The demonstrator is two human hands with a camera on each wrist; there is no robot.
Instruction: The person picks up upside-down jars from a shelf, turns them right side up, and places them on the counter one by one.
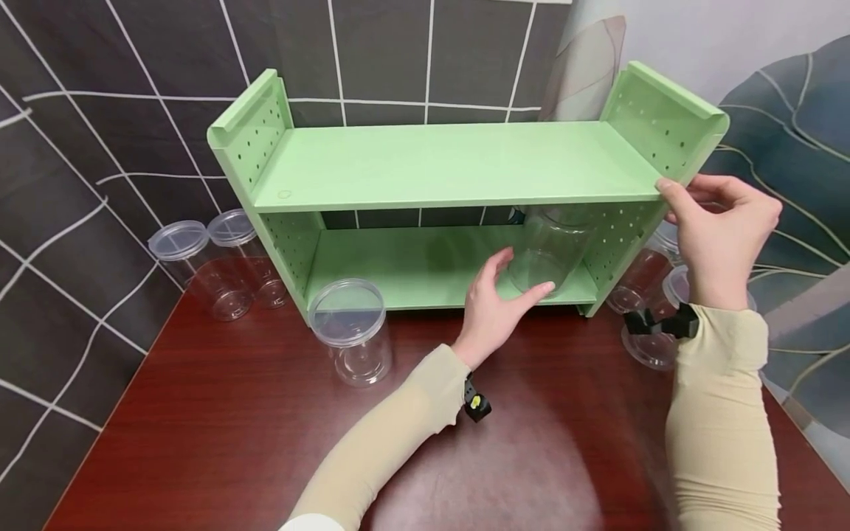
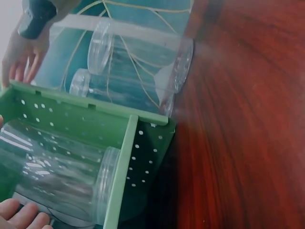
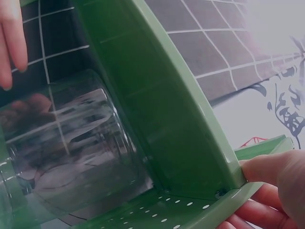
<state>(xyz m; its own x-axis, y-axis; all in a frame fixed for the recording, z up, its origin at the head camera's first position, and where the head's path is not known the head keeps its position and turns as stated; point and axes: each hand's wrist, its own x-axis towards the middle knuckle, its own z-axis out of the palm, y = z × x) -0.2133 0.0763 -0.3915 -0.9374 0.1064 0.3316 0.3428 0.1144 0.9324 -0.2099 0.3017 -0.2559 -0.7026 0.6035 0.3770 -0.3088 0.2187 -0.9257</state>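
Observation:
A clear plastic jar [image 1: 556, 247] stands on the lower board, at the right end of a light green two-tier shelf rack [image 1: 451, 166]. My left hand [image 1: 494, 310] is at that jar, with thumb and fingers spread apart around its front left side. In the left wrist view, its fingertips [image 2: 26, 217] show beside the jar [image 2: 62, 171]. At the rack's right side, my right hand [image 1: 724, 228] pinches the front edge of the side panel, near the upper board. The right wrist view shows its thumb [image 3: 264, 167] on the green edge and the other fingers curled behind.
A lidded clear jar [image 1: 352, 332] stands on the red-brown table [image 1: 265, 442] before the rack's left end. Two more jars [image 1: 212, 265] stand left of the rack, and others [image 1: 654, 324] right of it. Behind is a dark wall covering with white grid lines [image 1: 378, 51].

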